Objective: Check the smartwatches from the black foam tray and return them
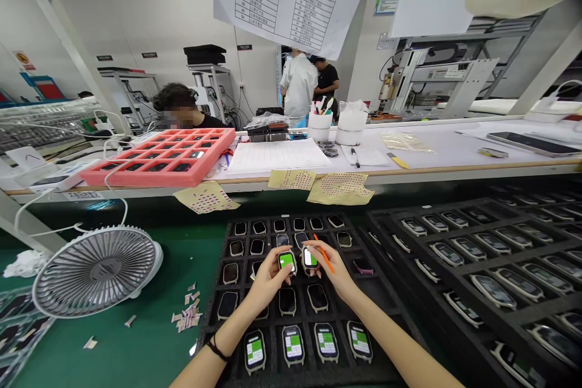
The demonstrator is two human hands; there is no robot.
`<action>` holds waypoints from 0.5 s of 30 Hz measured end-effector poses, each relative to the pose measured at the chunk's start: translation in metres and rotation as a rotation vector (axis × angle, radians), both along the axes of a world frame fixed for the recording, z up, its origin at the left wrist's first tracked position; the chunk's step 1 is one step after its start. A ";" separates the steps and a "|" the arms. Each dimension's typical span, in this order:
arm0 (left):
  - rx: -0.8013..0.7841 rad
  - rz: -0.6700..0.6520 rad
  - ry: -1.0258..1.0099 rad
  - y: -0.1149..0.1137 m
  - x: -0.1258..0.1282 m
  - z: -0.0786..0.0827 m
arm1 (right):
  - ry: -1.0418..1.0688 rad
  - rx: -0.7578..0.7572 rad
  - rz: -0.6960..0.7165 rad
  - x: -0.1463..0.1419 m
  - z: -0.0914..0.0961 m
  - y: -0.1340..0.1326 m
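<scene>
My left hand (266, 284) is closed around a small smartwatch body (287, 261) whose screen glows green. My right hand (331, 271) grips a second lit watch body (310, 257) and also pinches a thin orange stick (324, 253) between its fingers. Both hands hover over a black foam tray (213, 291) on the green bench. The tray's cells hold several watch bodies, dark in the far rows. A near row of several watches (293, 344) shows lit green and white screens.
A white desk fan (96, 270) stands left with torn label scraps (186, 312) beside it. More black trays of watches (482, 267) fill the right. A raised shelf holds a pink tray (159, 163), papers and white cups (319, 126). People work behind.
</scene>
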State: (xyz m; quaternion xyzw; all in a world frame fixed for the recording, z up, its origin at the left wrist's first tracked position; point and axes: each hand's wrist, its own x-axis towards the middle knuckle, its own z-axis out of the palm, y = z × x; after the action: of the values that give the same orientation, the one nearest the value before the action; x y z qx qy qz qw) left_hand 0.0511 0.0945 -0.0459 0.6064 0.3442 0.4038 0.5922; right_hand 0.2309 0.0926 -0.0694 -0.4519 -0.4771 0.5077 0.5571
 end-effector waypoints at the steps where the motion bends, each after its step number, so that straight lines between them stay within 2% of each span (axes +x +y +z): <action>1: 0.006 0.007 -0.001 0.000 0.000 -0.001 | -0.002 -0.004 0.002 0.000 0.000 0.000; 15: -0.010 0.068 0.032 0.004 -0.006 0.000 | -0.018 -0.025 0.019 -0.001 0.001 0.000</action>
State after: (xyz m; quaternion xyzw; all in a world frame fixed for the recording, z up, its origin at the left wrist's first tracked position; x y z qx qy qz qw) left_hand 0.0455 0.0989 -0.0464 0.5977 0.3760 0.4125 0.5755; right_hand 0.2301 0.0929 -0.0688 -0.4586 -0.4800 0.5149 0.5424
